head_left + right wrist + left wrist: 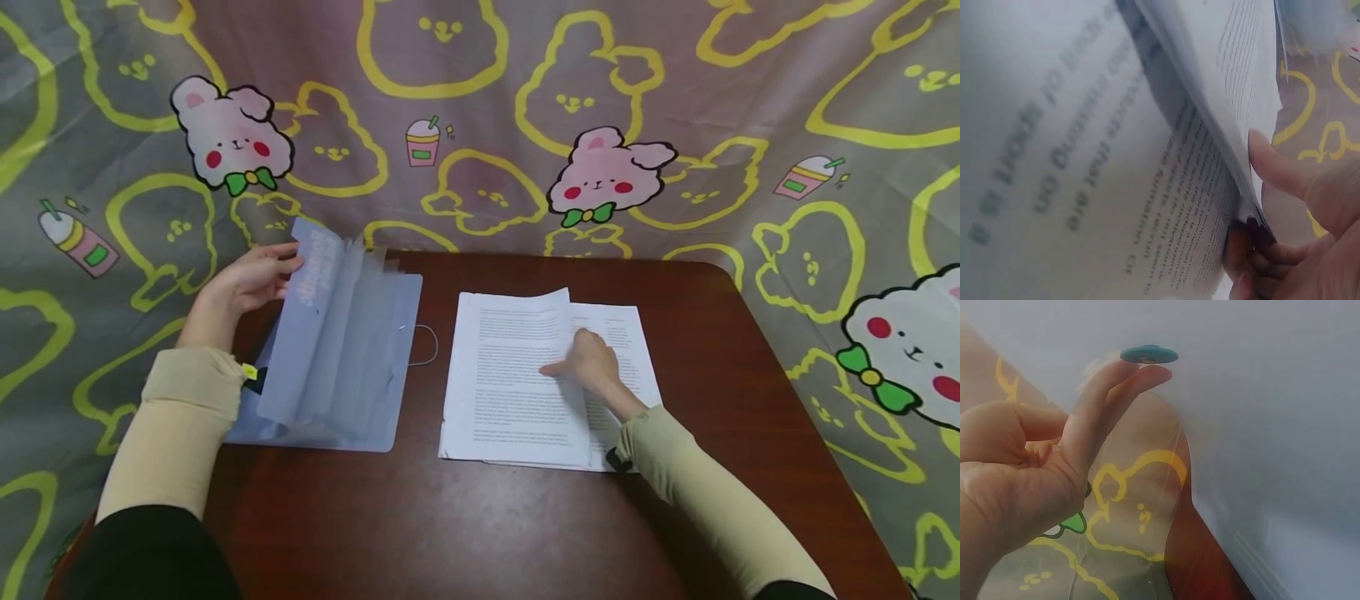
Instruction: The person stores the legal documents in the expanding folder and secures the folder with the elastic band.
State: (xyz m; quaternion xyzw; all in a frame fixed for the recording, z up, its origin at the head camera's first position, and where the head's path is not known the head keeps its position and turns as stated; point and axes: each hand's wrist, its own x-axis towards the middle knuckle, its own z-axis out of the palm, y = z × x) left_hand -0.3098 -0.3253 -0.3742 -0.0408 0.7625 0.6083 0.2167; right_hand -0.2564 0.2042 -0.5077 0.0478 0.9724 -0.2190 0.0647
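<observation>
A translucent blue document folder point(408, 333) lies at the left of the table, its cover raised at a slant and several clear inner sleeves fanned behind it. My left hand point(251, 279) touches the raised cover near its far left edge. Up close, two extended fingertips point(1157, 374) rest against it beside a teal round button point(1149, 355). Right of the folder lies a stack of printed paper sheets point(517, 375). My right hand point(595, 362) pinches the right edge of the upper sheets, with the thumb point(1272, 162) on top and the other fingers beneath.
Both things lie on a dark brown wooden table point(487, 533). A thin elastic loop point(433, 346) sticks out from the folder's right edge. A curtain point(480, 125) with yellow outlines and rabbit faces hangs behind and beside the table.
</observation>
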